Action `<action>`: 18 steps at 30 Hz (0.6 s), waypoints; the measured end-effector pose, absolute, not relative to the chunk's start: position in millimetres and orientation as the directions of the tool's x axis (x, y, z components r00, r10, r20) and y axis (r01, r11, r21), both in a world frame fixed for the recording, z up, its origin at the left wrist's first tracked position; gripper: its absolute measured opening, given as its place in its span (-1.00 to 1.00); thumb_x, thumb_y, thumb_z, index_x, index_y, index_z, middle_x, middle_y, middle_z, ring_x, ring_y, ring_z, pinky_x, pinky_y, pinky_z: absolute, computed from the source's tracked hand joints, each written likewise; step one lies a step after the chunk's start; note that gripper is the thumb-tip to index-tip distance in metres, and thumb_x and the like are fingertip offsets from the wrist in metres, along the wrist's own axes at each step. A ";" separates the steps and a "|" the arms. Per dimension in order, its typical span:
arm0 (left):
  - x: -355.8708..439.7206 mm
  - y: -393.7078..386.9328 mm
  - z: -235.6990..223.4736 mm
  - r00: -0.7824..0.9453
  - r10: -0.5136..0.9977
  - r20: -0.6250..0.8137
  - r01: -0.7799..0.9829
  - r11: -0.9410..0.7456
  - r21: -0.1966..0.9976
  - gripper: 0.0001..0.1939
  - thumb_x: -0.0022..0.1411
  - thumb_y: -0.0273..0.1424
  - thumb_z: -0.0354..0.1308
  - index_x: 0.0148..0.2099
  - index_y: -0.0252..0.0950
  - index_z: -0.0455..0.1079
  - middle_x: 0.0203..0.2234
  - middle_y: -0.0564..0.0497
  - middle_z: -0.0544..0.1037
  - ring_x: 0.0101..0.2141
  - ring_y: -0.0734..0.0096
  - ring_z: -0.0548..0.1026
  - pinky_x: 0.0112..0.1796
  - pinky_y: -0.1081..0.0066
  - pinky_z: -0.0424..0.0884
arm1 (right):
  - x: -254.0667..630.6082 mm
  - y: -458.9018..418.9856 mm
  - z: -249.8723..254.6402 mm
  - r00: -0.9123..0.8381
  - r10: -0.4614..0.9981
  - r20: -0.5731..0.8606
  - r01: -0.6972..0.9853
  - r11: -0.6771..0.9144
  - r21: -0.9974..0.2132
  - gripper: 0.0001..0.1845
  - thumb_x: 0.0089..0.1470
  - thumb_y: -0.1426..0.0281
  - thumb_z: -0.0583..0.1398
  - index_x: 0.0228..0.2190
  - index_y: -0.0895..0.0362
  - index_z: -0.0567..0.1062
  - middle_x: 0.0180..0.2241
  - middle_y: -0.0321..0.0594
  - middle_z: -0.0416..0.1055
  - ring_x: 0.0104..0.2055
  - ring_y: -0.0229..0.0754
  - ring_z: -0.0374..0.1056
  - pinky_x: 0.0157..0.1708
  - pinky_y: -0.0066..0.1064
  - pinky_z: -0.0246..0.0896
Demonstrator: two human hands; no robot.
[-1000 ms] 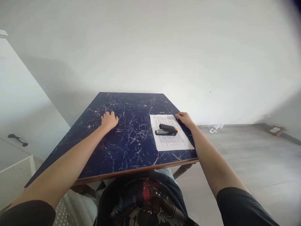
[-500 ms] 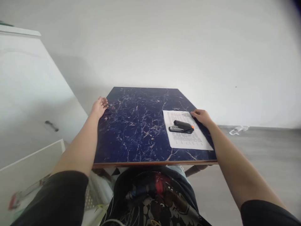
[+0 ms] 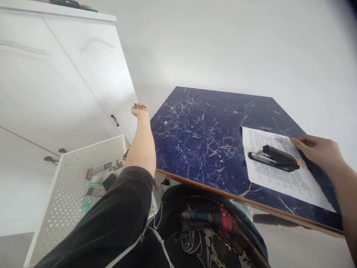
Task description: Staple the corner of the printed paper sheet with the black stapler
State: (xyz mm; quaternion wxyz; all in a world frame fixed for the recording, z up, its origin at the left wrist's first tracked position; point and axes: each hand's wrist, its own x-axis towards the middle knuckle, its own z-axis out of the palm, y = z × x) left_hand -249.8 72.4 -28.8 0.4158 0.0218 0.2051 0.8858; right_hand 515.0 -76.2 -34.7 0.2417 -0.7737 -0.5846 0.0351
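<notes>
A printed sheet of paper [image 3: 258, 178] lies on the right part of the blue marbled table [image 3: 195, 134], its left edge slightly raised. A black stapler [image 3: 275, 158] with an orange tip rests across the sheet. At the sheet's upper right edge, my right hand [image 3: 320, 150] is closed, thumb and finger pinching the paper. My left hand [image 3: 140, 109] hangs beyond the table's left edge, palm turned up and fingers curled in. Whatever may be inside those fingers is too small to make out.
Left of the table stands a white perforated basket [image 3: 65, 197] with bottles and small packages inside. Behind it rises a white cabinet [image 3: 83, 78] with dark handles. A white cable [image 3: 156, 230] runs across near my lap.
My left hand has gone from the tabletop out past its left edge, turning palm up. The view has swung left, bringing the basket and cabinet in. My right hand stays at the paper.
</notes>
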 end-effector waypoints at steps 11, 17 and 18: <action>-252.0 76.4 -23.9 -0.691 0.693 -0.204 -0.717 -0.622 0.316 -0.73 0.50 -0.29 -0.22 -0.28 -0.19 0.14 -0.58 0.16 0.23 -0.67 0.53 0.21 -0.50 0.47 0.14 | 513.2 -80.6 -32.0 0.270 0.933 0.240 0.883 -0.139 -0.449 -0.39 -0.21 -0.32 0.31 -0.47 -0.05 0.57 -0.35 0.09 0.59 -0.30 0.03 0.43 -0.23 -0.02 0.20; -253.4 77.3 -25.5 -0.692 0.693 -0.204 -0.716 -0.621 0.319 -0.75 0.47 -0.32 -0.22 -0.30 -0.19 0.14 -0.61 0.16 0.20 -0.68 0.51 0.18 -0.52 0.47 0.13 | 493.3 -93.7 -24.1 0.190 0.943 0.273 0.870 -0.033 -0.492 -0.28 -0.12 -0.42 0.22 -0.41 -0.04 0.67 -0.29 0.14 0.61 -0.22 0.04 0.46 -0.23 0.01 0.17; -253.2 77.2 -25.5 -0.692 0.691 -0.207 -0.716 -0.621 0.319 -0.76 0.46 -0.33 -0.22 -0.30 -0.19 0.13 -0.61 0.16 0.20 -0.69 0.51 0.18 -0.53 0.47 0.13 | 489.0 -96.5 -22.9 0.155 0.949 0.274 0.878 -0.004 -0.480 -0.29 -0.07 -0.40 0.21 -0.39 -0.05 0.69 -0.26 0.14 0.62 -0.21 0.03 0.47 -0.23 0.01 0.18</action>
